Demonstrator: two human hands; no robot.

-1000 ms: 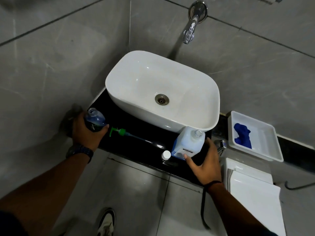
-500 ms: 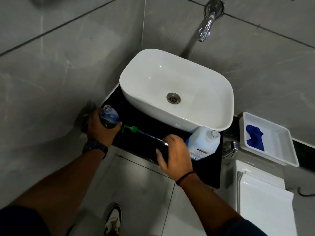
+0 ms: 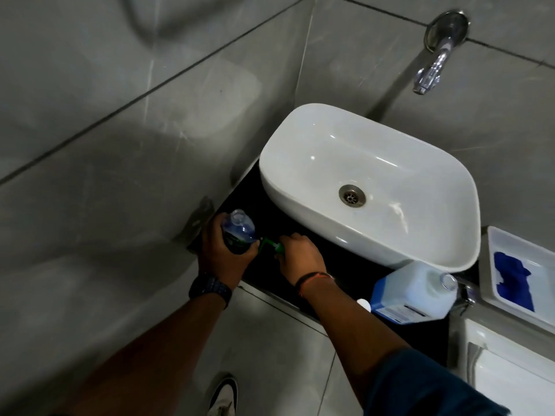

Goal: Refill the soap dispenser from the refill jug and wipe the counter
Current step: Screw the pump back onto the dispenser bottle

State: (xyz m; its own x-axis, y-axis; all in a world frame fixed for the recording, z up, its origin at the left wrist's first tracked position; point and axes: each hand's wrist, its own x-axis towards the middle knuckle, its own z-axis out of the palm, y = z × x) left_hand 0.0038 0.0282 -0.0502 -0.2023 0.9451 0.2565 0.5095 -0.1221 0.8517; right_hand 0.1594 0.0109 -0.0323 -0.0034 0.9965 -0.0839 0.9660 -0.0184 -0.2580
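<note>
Gripping the soap dispenser (image 3: 238, 231) (counter's (image 3: 345, 273) left end) is the left hand (image 3: 223, 255); the right hand (image 3: 300, 255) pinches its green pump (image 3: 268, 244).

You are standing in a bathroom: a white vessel basin (image 3: 318, 145) sits on a black counter (image 3: 345, 274) under a chrome tap (image 3: 432, 70) that comes out of the wall. Large grey tiles (image 3: 120, 151) cover the walls around you. What looks like a white toilet cistern (image 3: 510, 373) stands just beside the counter.
</note>
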